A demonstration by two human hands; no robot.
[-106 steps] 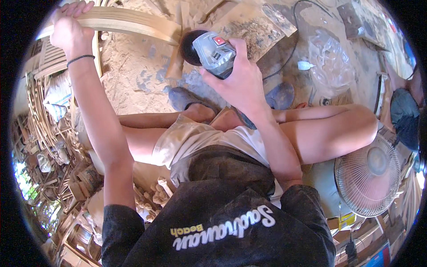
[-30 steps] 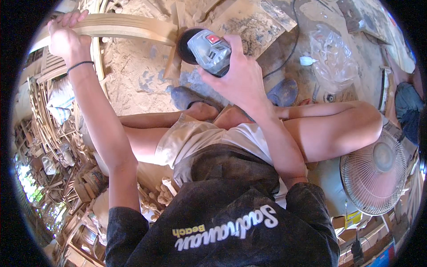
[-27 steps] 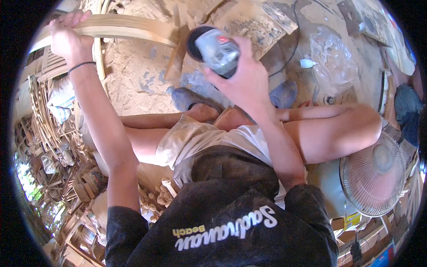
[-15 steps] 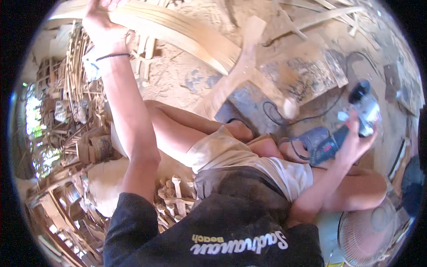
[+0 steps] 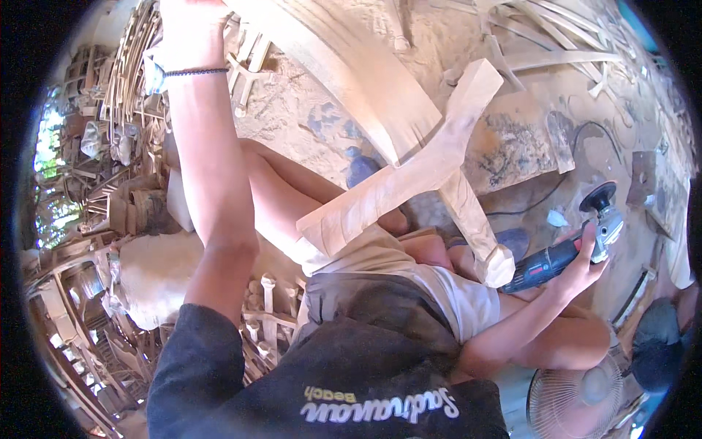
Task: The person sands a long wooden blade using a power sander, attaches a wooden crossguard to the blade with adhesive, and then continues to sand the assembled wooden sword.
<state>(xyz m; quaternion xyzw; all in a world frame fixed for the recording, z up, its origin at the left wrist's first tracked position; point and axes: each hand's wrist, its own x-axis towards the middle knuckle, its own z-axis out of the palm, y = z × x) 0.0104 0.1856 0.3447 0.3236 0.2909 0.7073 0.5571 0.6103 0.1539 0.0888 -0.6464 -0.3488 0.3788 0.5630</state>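
Observation:
My right hand (image 5: 581, 272) is wrapped around an angle grinder (image 5: 545, 267) with a dark green-blue body, grey head and a round black disc, held out to the right. My left hand (image 5: 194, 20), overexposed and partly cut off by the upper edge, grips the far end of a pale carved wooden workpiece (image 5: 344, 77); its fingertips are hidden. The workpiece is a broad curved board joined to a crosspiece (image 5: 398, 179) at its near end. A short leg (image 5: 468, 219) with a knobbed foot branches from the crosspiece. This end is raised over my lap, apart from the grinder.
A worn, stained board (image 5: 515, 139) lies on the dusty ground, with the dark cord (image 5: 537, 208) running past it. Wooden parts (image 5: 559, 58) are scattered at the far right. Stacked wood pieces (image 5: 80, 190) fill the left side. A fan (image 5: 574, 402) stands at the lower right.
The wooden workpiece has tilted, its crosspiece end coming up and nearer to me, over my lap. The grinder has shifted down slightly, its disc now seen more edge-on. The view has shifted too.

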